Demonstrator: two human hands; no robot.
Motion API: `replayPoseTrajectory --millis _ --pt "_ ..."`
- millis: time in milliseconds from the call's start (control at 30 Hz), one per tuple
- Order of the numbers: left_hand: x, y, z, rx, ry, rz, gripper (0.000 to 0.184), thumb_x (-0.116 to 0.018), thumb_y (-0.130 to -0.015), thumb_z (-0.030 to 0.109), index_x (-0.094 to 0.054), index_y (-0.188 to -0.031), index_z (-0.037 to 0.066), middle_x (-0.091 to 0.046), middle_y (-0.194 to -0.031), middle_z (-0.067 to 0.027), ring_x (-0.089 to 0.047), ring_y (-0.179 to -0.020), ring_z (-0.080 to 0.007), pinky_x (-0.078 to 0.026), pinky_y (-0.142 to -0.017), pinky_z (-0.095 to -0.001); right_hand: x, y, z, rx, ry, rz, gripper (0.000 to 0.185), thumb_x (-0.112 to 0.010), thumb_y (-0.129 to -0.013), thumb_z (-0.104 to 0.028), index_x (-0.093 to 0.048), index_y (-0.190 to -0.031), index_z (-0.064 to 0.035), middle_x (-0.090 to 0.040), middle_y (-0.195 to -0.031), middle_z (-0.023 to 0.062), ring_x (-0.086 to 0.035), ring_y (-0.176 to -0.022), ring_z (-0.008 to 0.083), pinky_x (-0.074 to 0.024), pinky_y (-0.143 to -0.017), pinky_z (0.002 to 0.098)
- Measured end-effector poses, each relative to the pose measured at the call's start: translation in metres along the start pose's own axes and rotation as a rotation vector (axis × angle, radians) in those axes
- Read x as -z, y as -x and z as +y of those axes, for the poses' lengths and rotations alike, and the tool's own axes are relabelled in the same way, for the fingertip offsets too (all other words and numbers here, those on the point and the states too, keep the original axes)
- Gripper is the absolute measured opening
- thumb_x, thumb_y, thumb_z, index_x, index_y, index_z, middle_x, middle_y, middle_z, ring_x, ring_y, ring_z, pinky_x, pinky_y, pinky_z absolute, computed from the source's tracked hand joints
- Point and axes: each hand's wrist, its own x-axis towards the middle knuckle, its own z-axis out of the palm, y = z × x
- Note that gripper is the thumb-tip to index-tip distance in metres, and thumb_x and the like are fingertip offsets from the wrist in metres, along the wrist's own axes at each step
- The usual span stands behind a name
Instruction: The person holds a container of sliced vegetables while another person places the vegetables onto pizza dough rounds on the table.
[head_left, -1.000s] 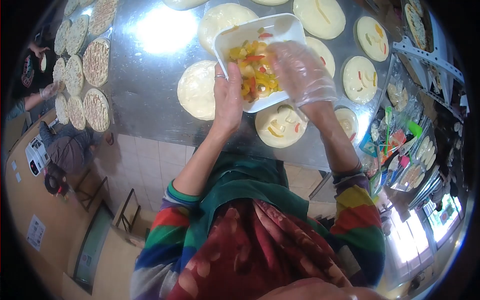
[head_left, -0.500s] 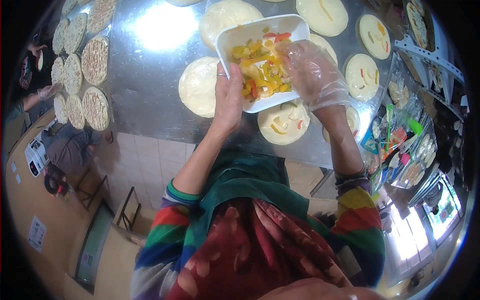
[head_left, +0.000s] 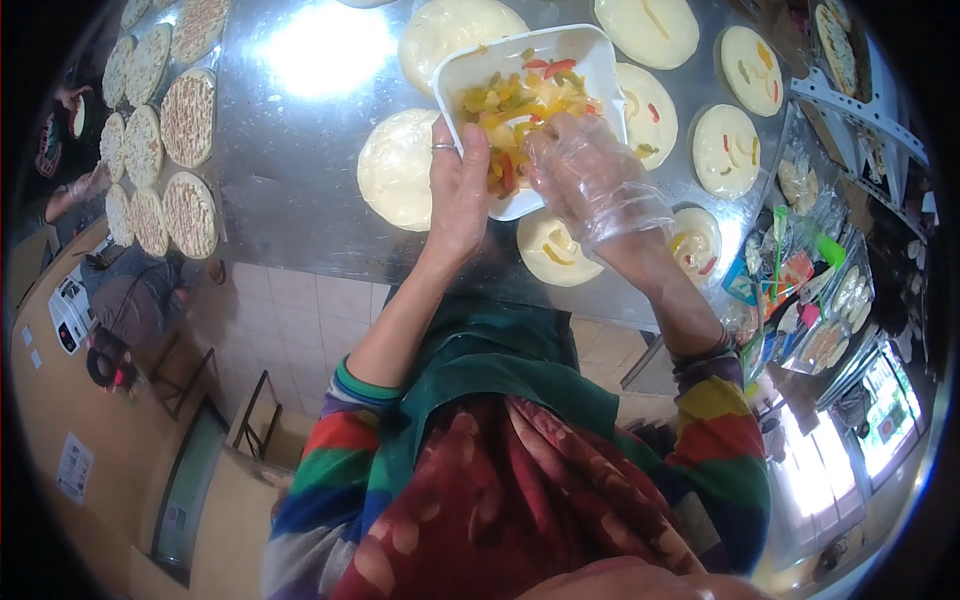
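Observation:
My left hand (head_left: 460,190), bare with a ring, is closed on the left rim of a white plastic tray (head_left: 612,75), thumb inside the wall. The tray is tilted above the table and holds cut yellow, green and red pepper strips (head_left: 505,100). Inside it, my right hand (head_left: 585,180) wears a clear plastic glove; its fingers are drawn together and pressed into the strips, their tips partly hidden. Below the tray lies a pale dough round (head_left: 550,250) with a few strips on top. Left of the tray sits a plain dough round (head_left: 393,170).
More topped dough rounds (head_left: 727,150) lie at the right of the metal table (head_left: 300,190). Speckled rounds (head_left: 188,115) stand in rows at the left, where another person's gloved hand (head_left: 90,183) reaches in. Bags and utensils (head_left: 800,290) crowd the right side.
My right hand has moved left and down within the tray, from its right side to the lower middle. The left hand and the tray have barely moved.

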Motion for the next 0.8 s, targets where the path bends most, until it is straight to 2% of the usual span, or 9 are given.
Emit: replayPoseTrajectory --millis 233,333,367,467,500,600,700,800 --pt "-0.002 0.003 -0.008 -0.032 -0.060 0.073 0.047 -0.043 -0.103 0.036 -0.033 -0.133 0.002 -0.054 -0.113 -0.0093 -0.054 -0.091 -0.0106 -0.048 -0.075 -0.0238 -0.007 -0.003 -0.001 -0.049 0.012 -0.133 0.030 -0.062 -0.089 -0.019 -0.058 -0.114 -0.0036 -0.058 -0.113 0.0191 -0.056 -0.103 0.0374 -0.0481 -0.087 0.0457" --pt "0.009 0.004 -0.015 -0.017 -0.125 0.076 0.048 -0.043 -0.102 0.036 -0.032 -0.135 0.001 -0.054 -0.115 -0.0099 -0.054 -0.094 -0.0115 -0.048 -0.077 -0.0245 -0.010 -0.005 -0.005 -0.084 -0.015 -0.270 0.031 -0.061 -0.090 -0.020 -0.057 -0.117 -0.0042 -0.058 -0.117 0.0191 -0.055 -0.109 0.0382 -0.0464 -0.092 0.0466" --pt "0.013 0.006 -0.014 0.016 -0.135 0.058 0.051 -0.042 -0.103 0.038 -0.030 -0.137 0.002 -0.052 -0.120 -0.0113 -0.054 -0.100 -0.0132 -0.049 -0.080 -0.0258 -0.008 -0.006 -0.008 -0.096 -0.014 -0.285 0.031 -0.060 -0.091 -0.020 -0.056 -0.118 -0.0047 -0.058 -0.120 0.0189 -0.054 -0.111 0.0382 -0.0455 -0.095 0.0467" --pt "0.024 0.010 -0.014 0.104 -0.124 0.049 0.063 -0.041 -0.100 0.048 -0.027 -0.141 0.003 -0.046 -0.135 -0.0152 -0.050 -0.123 -0.0229 -0.048 -0.099 -0.0382 -0.013 0.005 -0.007 -0.059 -0.028 -0.180 0.032 -0.059 -0.092 -0.019 -0.056 -0.120 -0.0049 -0.058 -0.119 0.0181 -0.054 -0.112 0.0372 -0.0452 -0.096 0.0462" --pt "0.023 0.010 -0.015 0.076 -0.134 0.072 0.064 -0.040 -0.099 0.051 -0.028 -0.140 0.002 -0.048 -0.133 -0.0162 -0.053 -0.120 -0.0242 -0.050 -0.097 -0.0385 -0.013 0.006 -0.007 -0.071 -0.066 -0.149 0.029 -0.060 -0.092 -0.022 -0.060 -0.115 -0.0047 -0.058 -0.118 0.0174 -0.055 -0.113 0.0340 -0.0444 -0.097 0.0446" --pt "0.027 0.008 -0.013 0.098 -0.123 0.065 0.064 -0.039 -0.099 0.051 -0.031 -0.138 0.001 -0.050 -0.130 -0.0168 -0.056 -0.117 -0.0248 -0.052 -0.095 -0.0380 -0.006 0.009 0.000 -0.125 -0.280 -0.055 0.027 -0.064 -0.091 -0.025 -0.065 -0.108 -0.0042 -0.063 -0.109 0.0148 -0.061 -0.104 0.0266 -0.0485 -0.092 0.0388" --pt "0.027 0.005 -0.011 0.123 -0.054 0.019 0.061 -0.039 -0.101 0.045 -0.022 -0.141 0.002 -0.047 -0.130 -0.0169 -0.054 -0.118 -0.0226 -0.051 -0.095 -0.0336 0.017 0.004 0.010 -0.392 -0.692 -0.157 0.027 -0.067 -0.089 -0.028 -0.068 -0.102 -0.0039 -0.068 -0.097 0.0113 -0.064 -0.090 0.0202 -0.0520 -0.083 0.0318" --pt "0.026 0.005 -0.009 0.125 -0.065 0.024 0.059 -0.038 -0.102 0.045 -0.022 -0.140 0.003 -0.047 -0.130 -0.0175 -0.056 -0.117 -0.0228 -0.051 -0.095 -0.0340 0.027 0.003 0.043 -0.328 -0.648 -0.148 0.027 -0.067 -0.089 -0.027 -0.069 -0.103 -0.0037 -0.069 -0.090 0.0087 -0.065 -0.080 0.0167 -0.0528 -0.074 0.0270"
